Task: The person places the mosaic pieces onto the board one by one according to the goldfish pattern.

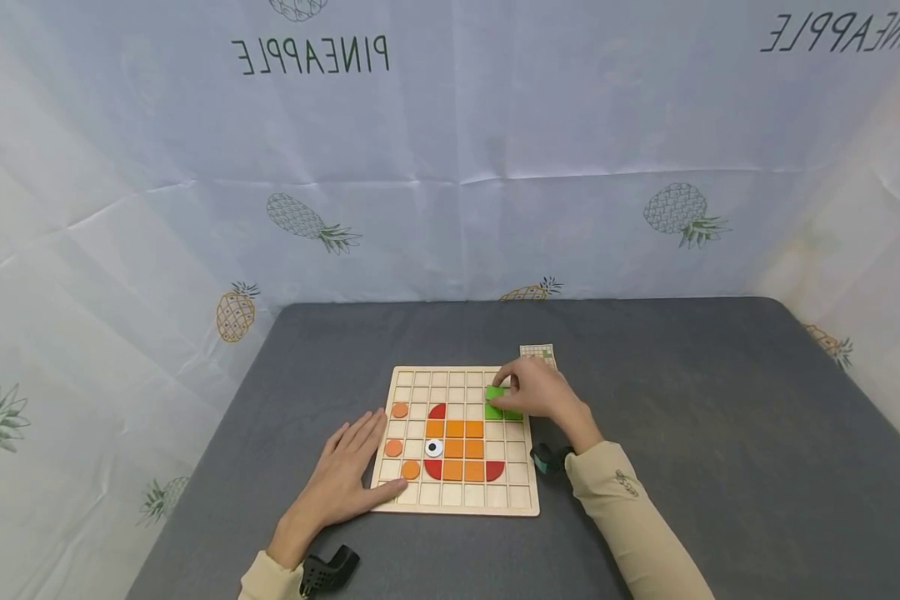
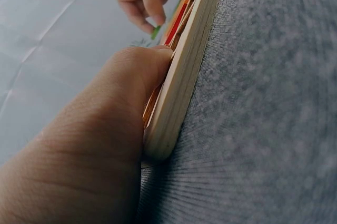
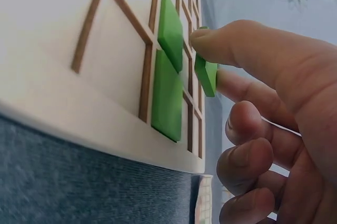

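Note:
A wooden grid board (image 1: 510, 497) lies on the table, carrying a fish-like picture of orange squares (image 1: 453, 448), red rounded pieces (image 1: 495, 472) and an eye tile (image 1: 434, 448). My left hand (image 1: 345, 471) rests at the board's left side, fingers extended along the edge and thumb over the lower left corner. Between thumb and finger, my right hand (image 1: 538, 388) pinches a green square tile (image 3: 206, 74), tilted above the upper right cells. Two more green tiles (image 3: 168, 97) sit side by side in the grid just below it.
Orange discs (image 1: 400, 410) lie in cells on the board's left side. Behind the right hand, a small card with a printed grid (image 1: 537, 351) lies beyond the board's top right corner. The grey table (image 1: 645, 358) meets a pineapple-print curtain (image 1: 457, 242) at the back.

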Tool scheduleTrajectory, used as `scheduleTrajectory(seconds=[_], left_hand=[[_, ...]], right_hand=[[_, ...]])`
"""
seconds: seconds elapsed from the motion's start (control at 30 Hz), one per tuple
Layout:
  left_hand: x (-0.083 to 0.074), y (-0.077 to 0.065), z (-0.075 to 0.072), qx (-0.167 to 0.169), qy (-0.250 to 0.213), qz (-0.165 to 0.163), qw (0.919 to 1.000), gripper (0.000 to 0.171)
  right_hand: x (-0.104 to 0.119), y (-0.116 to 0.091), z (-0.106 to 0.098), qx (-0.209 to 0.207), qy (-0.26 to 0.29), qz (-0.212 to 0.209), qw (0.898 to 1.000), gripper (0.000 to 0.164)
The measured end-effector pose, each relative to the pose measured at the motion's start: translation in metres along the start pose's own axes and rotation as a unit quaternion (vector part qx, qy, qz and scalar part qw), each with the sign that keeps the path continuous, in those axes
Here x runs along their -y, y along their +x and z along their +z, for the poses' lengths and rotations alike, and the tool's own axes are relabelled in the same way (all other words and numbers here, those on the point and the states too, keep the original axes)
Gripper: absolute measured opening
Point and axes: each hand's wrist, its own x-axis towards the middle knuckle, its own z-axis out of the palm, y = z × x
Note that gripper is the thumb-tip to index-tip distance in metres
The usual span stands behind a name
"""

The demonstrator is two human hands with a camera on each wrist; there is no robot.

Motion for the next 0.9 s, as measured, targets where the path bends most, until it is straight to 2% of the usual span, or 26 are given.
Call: scheduleTrajectory(seconds=[0.4, 0.6, 0.9], left_hand=[[-0.0013, -0.0006, 0.0006, -0.017, 0.000, 0.012, 0.9998, 0.102], [-0.0008, -0.0011, -0.0008, -0.023, -0.005, 0.016, 0.9996, 0.101], [-0.0009, -0.0017, -0.0016, -0.006, -0.006, 0.009, 0.9999, 0.101]], right_hand=[[-0.0043, 0.0027, 0.0051, 0.004, 0.006, 0.016, 1.000, 0.026], [-0.0073, 0.0012, 0.0057, 0.016, 0.032, 0.028, 0.999, 0.027], [-0.0088, -0.0009, 0.0068, 0.021, 0.040, 0.028, 0.999, 0.029]])
